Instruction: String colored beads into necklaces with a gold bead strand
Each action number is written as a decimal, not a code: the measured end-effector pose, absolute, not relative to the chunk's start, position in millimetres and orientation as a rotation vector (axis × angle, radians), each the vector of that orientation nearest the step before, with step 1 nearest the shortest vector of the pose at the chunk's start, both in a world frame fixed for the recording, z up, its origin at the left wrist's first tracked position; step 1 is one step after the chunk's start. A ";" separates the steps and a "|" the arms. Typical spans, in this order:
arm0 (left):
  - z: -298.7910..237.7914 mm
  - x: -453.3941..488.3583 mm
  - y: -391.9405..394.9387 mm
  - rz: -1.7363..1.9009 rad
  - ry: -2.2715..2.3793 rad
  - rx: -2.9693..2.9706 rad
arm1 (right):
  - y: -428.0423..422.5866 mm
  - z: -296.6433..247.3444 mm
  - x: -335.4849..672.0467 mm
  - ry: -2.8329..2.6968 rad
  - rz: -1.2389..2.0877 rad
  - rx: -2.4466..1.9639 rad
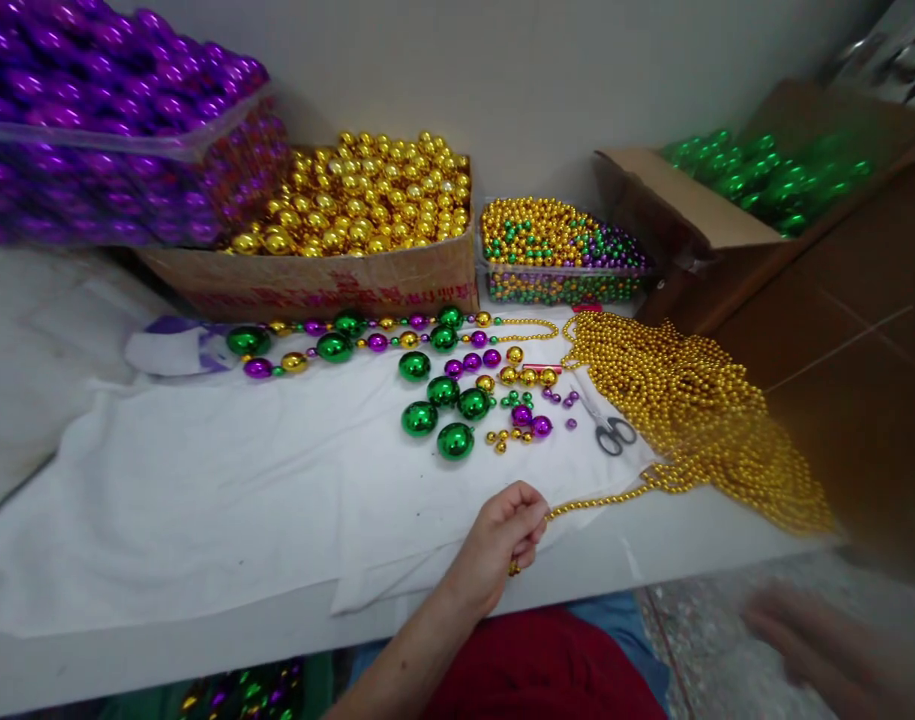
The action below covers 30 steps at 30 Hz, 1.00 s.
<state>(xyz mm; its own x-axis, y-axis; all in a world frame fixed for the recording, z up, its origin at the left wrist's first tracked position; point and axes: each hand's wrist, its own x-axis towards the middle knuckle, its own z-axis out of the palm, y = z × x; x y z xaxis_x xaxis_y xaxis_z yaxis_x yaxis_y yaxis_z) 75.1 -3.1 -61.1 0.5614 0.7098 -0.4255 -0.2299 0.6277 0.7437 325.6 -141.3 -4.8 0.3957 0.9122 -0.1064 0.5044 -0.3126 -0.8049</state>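
- The left hand (506,540), just below and right of the frame's centre, has its grip closed, thumb and fingers pinched on the end part of a gold bead strand (599,502); a few gold beads show beneath the fingers.
- That strand runs rightward, at centre right, to the lower edge of a heap of gold strands (674,390).
- The right hand (809,650) is a blur at lower right, apart from the strand; I cannot tell how far open its grip is or whether it has hold of anything.
- Scissors (614,435) with dark handles lie right of centre, just beside the heap, on a white cloth (239,500) spread over the tabletop (629,570).
- Around the centre sit loose green balls (455,441), with purple balls (532,421) and small gold beads (502,438) to their right.
- Above them, left of centre, a mixed-colour necklace (377,342) lies in a long loop.
- Along the back: large purple beads (127,90) at upper left, a cardboard box (337,285) heaped with gold balls (374,195) at upper centre, a clear tub (562,287) of small mixed beads beside it, and green balls in an open carton (652,195) at upper right.
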 end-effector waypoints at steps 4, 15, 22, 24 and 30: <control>-51.4 76.2 -14.1 0.619 0.797 0.756 | -87.0 -30.7 262.3 -0.922 1.431 -1.606; -53.7 70.6 -25.7 0.634 0.804 0.754 | -53.7 -56.7 211.6 -0.533 1.356 -1.299; -52.5 74.3 -20.3 0.615 0.783 0.721 | -57.3 -54.8 229.9 -0.878 1.180 -1.494; -52.6 73.7 -17.8 0.612 0.776 0.720 | -55.9 -50.0 236.5 -0.966 1.189 -1.519; -55.2 73.1 -12.0 0.579 0.777 0.733 | -49.6 -37.4 247.5 -1.178 1.261 -1.535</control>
<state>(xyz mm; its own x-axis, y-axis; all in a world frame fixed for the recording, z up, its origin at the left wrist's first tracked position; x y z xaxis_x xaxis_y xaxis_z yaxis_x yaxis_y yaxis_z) 73.1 -12.0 -55.2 0.5853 0.6982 -0.4123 -0.1954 0.6150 0.7640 247.5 -49.6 -37.4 0.0656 0.9710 -0.2299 0.1636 -0.2378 -0.9575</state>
